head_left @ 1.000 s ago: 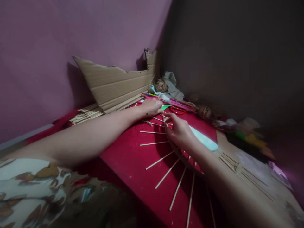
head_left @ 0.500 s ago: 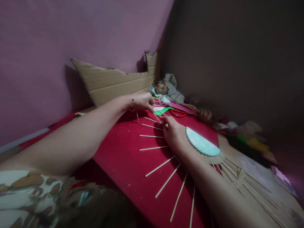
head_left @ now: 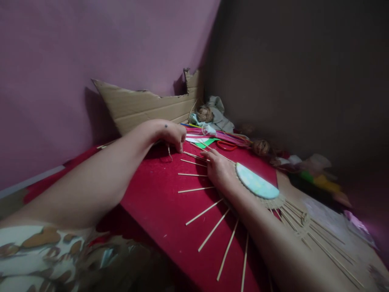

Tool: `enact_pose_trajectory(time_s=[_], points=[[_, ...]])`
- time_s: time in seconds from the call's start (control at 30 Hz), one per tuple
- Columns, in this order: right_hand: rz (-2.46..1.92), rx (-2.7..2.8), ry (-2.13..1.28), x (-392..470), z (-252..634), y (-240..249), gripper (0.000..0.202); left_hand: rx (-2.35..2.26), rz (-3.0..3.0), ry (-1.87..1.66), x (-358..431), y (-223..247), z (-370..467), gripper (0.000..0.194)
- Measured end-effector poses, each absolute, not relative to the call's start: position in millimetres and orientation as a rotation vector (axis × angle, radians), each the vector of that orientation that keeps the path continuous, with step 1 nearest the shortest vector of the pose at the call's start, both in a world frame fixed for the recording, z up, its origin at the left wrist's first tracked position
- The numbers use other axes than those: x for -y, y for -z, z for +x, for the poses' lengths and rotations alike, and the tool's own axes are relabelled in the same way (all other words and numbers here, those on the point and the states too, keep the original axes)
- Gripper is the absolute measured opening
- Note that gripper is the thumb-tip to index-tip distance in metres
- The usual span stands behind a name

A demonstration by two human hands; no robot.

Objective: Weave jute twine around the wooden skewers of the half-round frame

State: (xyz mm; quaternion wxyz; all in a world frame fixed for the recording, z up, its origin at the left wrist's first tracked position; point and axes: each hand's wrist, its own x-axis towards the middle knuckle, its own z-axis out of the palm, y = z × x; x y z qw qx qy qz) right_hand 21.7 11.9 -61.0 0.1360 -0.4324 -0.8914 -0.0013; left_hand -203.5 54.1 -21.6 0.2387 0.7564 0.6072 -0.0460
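Note:
A pale blue-green half-round piece (head_left: pixel 257 181) with a woven twine edge lies on the red surface, and thin wooden sticks (head_left: pixel 209 235) fan out from it. My right hand (head_left: pixel 220 167) rests over the fan's upper part, its fingers curled round the sticks close to the woven edge. Near the tips of the upper sticks is my left hand (head_left: pixel 176 136), closed, with a short end of twine (head_left: pixel 169 153) hanging below it. My right palm and forearm hide part of the weave and the bases of several sticks.
Torn cardboard (head_left: pixel 148 109) leans on the wall behind my left hand. At the back are a twine ball (head_left: pixel 204 114), pink strands (head_left: pixel 234 138), red-handled scissors (head_left: pixel 226 146) and a second twine ball (head_left: pixel 260 147). Another woven stick piece (head_left: pixel 304 225) lies at right.
My left hand has moved left and slightly down, away from my right hand and past the stick tips. My right hand stays on the sticks, its fingers shifted slightly.

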Motion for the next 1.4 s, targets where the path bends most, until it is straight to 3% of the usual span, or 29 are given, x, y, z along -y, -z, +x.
enact_pose_trajectory(time_s=[0.57,0.67,0.93,1.3,1.4], points=[[-1.304,2.734,-0.074,-41.4,13.7,52.1,0.017,-1.690,2.115,0.126,-49.4,16.8,-198.3,0.015],[-1.278,2.705,-0.122,-40.9,15.2,52.1,0.018,-1.777,2.269,0.114,-52.2,22.2,-193.5,0.013],[-1.053,2.526,-0.263,-38.2,29.7,65.1,0.018,-2.079,2.530,-0.156,-66.6,38.1,-155.5,0.039],[-1.011,2.274,-0.446,-37.9,31.6,73.2,0.035,-2.072,2.544,-0.262,-83.9,45.2,-120.0,0.033],[-1.118,2.158,-0.298,-36.8,32.8,69.8,0.029,-2.076,2.535,-0.301,-82.0,48.9,-122.1,0.032]])
